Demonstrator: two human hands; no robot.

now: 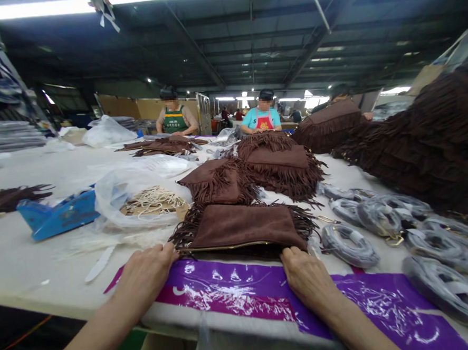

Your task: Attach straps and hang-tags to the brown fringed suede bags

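A brown fringed zip pouch (243, 224) lies flat in front of me, its gold zipper (230, 246) along the near edge and its mouth partly open at the right. My left hand (150, 264) is closed on the pouch's near left corner. At the near right corner my right hand (303, 268) pinches the edge by the zipper's end. Both sets of fingertips are partly hidden. Under and in front of the pouch, shiny purple plastic sheeting (228, 281) covers the table edge.
Coiled straps in clear wrap (349, 244) lie at right, before a large heap of brown fringed pieces (426, 142). A blue tape dispenser (59, 212) and a plastic bag of cream strings (114, 201) stand left. More fringed pouches (278, 161) lie beyond. Co-workers (175, 118) work across the table.
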